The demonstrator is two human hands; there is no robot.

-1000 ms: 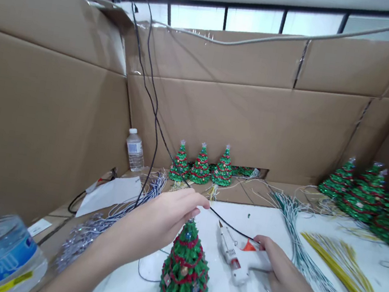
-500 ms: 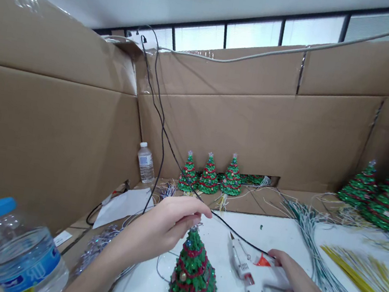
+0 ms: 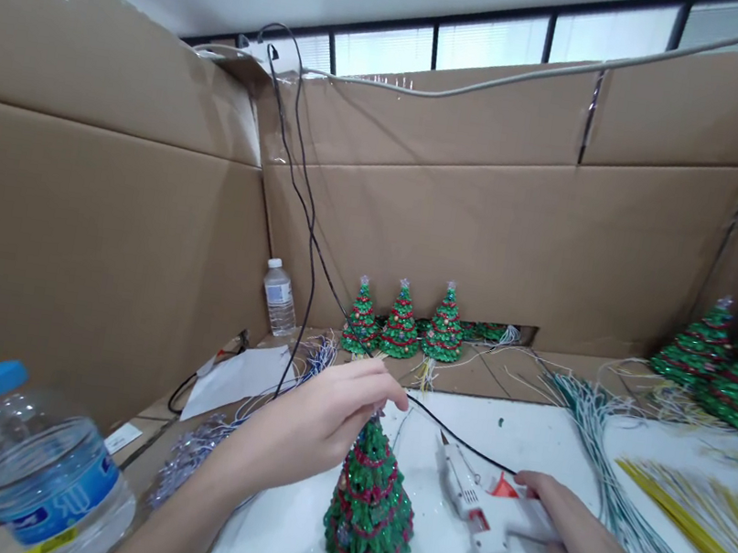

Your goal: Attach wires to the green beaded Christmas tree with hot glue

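A small green Christmas tree figurine with red garlands and coloured beads stands on the white tabletop at the bottom middle. My left hand reaches over from the left, its fingers closed around the tree's tip and covering most of the star. To the right lies a white hot glue gun with an orange-red part, its pointed nozzle aimed up and left. My right hand is wrapped about the glue gun's handle, with several fingers hidden. The nozzle is apart from the tree.
Three similar trees stand along the cardboard back wall, more at far right. Green-white wires and yellow wires lie on the right. A large water bottle is at front left, a smaller bottle behind. A black cord crosses the table.
The tree has turned a little under my left hand, so different beads face me. The right hand keeps its hold on the glue gun. My view has tipped slightly downward.
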